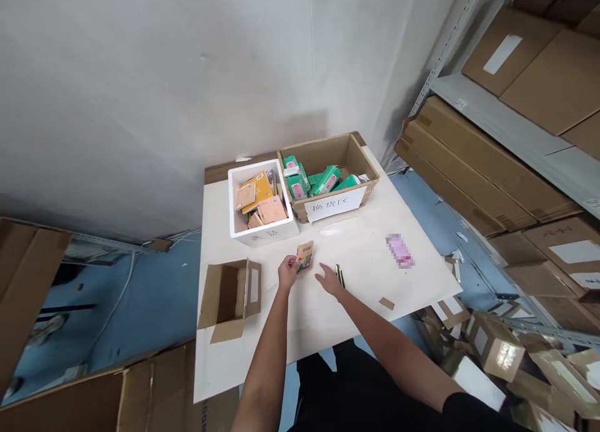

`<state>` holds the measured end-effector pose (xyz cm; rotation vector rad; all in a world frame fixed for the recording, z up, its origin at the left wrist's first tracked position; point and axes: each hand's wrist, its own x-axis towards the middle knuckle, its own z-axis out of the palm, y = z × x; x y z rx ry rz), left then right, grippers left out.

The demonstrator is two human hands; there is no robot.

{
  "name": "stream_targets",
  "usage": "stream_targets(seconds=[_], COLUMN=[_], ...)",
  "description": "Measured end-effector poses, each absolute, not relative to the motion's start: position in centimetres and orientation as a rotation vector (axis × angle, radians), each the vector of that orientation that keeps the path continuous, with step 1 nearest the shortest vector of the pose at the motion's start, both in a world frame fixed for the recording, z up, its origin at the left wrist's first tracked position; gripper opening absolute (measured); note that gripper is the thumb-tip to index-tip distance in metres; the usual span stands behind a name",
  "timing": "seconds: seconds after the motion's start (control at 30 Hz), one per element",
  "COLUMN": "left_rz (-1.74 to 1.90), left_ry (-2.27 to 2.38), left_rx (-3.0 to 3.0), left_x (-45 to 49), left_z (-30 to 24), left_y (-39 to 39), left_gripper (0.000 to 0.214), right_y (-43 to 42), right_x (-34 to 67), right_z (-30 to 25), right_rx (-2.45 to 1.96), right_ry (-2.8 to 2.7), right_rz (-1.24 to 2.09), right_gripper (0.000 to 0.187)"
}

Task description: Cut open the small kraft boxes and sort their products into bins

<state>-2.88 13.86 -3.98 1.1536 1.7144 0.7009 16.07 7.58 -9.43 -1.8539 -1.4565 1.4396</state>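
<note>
My left hand (pixel 287 272) is closed on a small orange packet (pixel 305 256) and holds it just above the white table (pixel 300 332). My right hand (pixel 329 279) lies open and flat on the table a little to the right, its fingers stretched out. A dark pen-like object (pixel 340 274) rests on the table right beside that hand. An open, empty small cardboard box (pixel 230 296) sits on the table to the left of my left hand.
A white foam box (pixel 262 231) of orange packets and a labelled cardboard box (pixel 330 169) of green packets stand at the table's far edge. A pink item (pixel 400 251) lies to the right. Shelves of cartons rise on the right, loose cartons litter the floor.
</note>
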Motion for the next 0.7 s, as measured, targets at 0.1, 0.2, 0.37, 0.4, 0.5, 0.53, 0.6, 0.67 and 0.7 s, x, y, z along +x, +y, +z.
stream_targets(seconds=[0.1,0.2,0.37,0.4,0.5,0.53,0.6,0.67,0.7], left_rz=[0.919,0.965,1.001,1.005,1.019,1.035,1.095,1.156,1.171], left_ry=[1.441,1.269,1.236,1.240,1.245,1.268,1.378,1.486,1.490], left_rx=[0.990,0.962,1.000,1.003,1.034,1.061,1.157,1.279,1.331], left_x=[-3.5,-4.1,-4.8,-4.9,-5.1,-5.2,-5.1,-4.4,-3.8], left_z=[0.0,4.3,9.5,10.1,11.4,11.8,12.7,13.6,14.0], left_y=[13.3,12.4,10.7,10.5,10.1,10.0,10.1,10.0,10.0], left_gripper=[0.052,0.070,0.077,0.079,0.084,0.085,0.078,0.063,0.056], right_y=[10.2,12.2,12.4,12.1,11.3,11.2,11.1,11.2,11.1], right_x=[17.3,18.4,19.5,19.6,19.7,19.7,19.7,19.4,19.2], right_z=[-6.1,-1.5,6.1,7.3,9.8,10.4,11.5,12.3,12.6], right_rx=[-1.557,-1.223,-1.006,-0.982,-0.946,-0.948,-0.969,-0.983,-0.973], right_ry=[-1.034,-0.935,-0.994,-0.988,-0.994,-1.005,-1.027,-1.058,-1.088], right_rz=[1.552,1.635,1.703,1.707,1.736,1.746,1.730,1.666,1.636], right_gripper=[0.085,0.085,0.062,0.062,0.066,0.066,0.065,0.063,0.063])
